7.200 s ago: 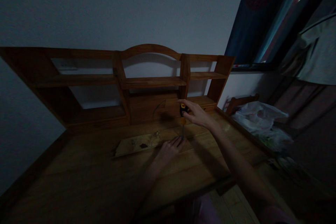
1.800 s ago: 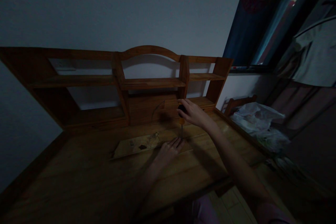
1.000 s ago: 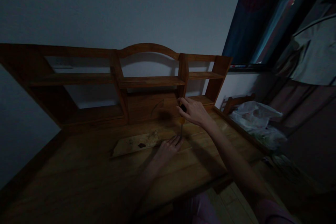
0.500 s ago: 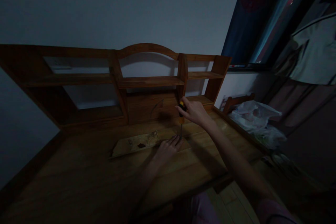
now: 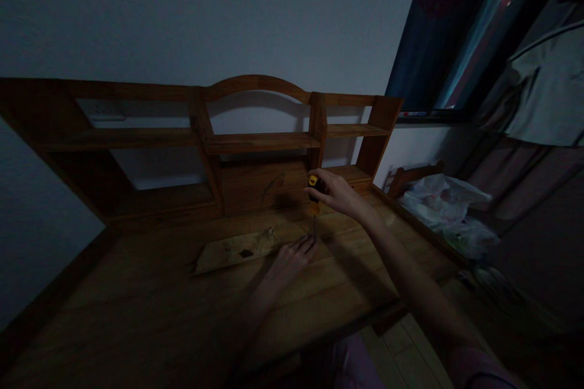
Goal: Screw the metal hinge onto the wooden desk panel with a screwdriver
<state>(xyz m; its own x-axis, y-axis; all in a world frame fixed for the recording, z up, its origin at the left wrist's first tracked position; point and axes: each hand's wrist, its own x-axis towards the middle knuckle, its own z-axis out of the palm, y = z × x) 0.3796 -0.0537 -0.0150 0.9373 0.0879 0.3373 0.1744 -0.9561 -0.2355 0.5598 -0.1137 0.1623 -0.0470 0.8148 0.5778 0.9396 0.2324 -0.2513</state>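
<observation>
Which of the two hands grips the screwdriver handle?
The right hand, raised above the desk and closed around the screwdriver; the left hand rests low by its tip.

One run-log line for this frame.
right hand: grips screwdriver upright | left hand: rests at screwdriver tip, on board | desk: wooden

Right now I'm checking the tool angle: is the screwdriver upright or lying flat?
Upright. The right hand grips the screwdriver by its handle, shaft pointing down at the board beside the left hand.
</observation>
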